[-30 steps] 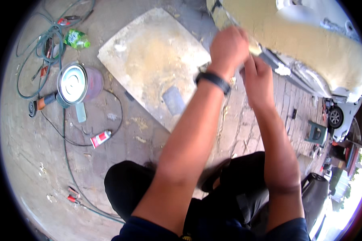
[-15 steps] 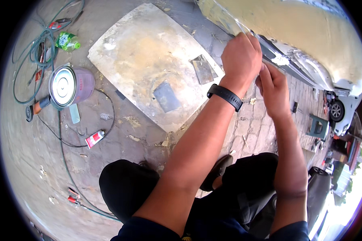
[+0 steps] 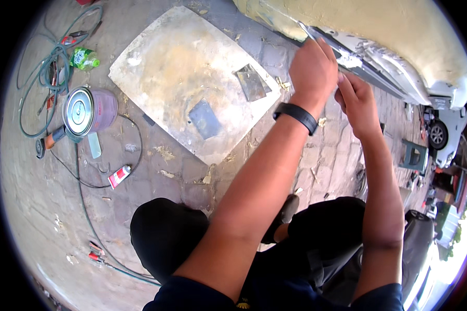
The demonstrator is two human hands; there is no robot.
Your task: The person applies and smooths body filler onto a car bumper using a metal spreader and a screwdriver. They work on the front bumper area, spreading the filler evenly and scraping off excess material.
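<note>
At the lower edge of a vehicle body panel (image 3: pixel 379 23) coated in yellowish filler, my left hand (image 3: pixel 314 67) is closed in a fist, a black band on its wrist. A slim, pale metal tool (image 3: pixel 307 31) sticks out past its knuckles toward the panel; its exact kind does not show. Close beside it, almost touching, my right hand (image 3: pixel 359 101) has its fingers curled and the thumb pressed in. Whatever lies between those fingers is hidden. Between the hands and the panel runs a grey and whitish sill (image 3: pixel 371 70), with bare, scuffed patches.
A stained board (image 3: pixel 155 67) lies on the paving with dark sheets (image 3: pixel 205 119) on it. To the left are a lidded can (image 3: pixel 104 110), an angle grinder (image 3: pixel 52 140), a red-and-white tube (image 3: pixel 119 177), a green bottle (image 3: pixel 84 58) and a coiled hose (image 3: pixel 23 111). A stool (image 3: pixel 414 155) stands at right.
The view has shifted slightly, so the board and panel sit a little further left. Both hands keep their closed poses by the sill, and the metal tool shows more plainly.
</note>
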